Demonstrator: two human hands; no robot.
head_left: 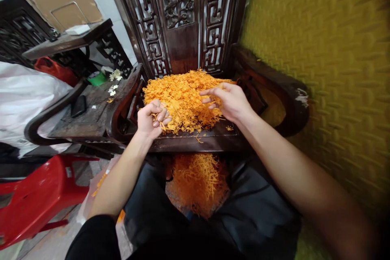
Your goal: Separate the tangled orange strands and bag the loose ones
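There was one view, from a camera on the person's head. It looked forward and down, close over both arms. The left hand (151,120) and right hand (229,101) sat mid-picture, with the chair (185,140) just past them.

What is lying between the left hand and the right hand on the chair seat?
In the head view, the pile of orange strands fills the stretch between the left hand and the right hand; both hands touch it on the dark wooden seat.

- Left hand (150,120): fingers curled inward, forearm bare, reaching forward from lower left.
- Right hand (230,101): palm down, fingers loosely spread, forearm extended from lower right.
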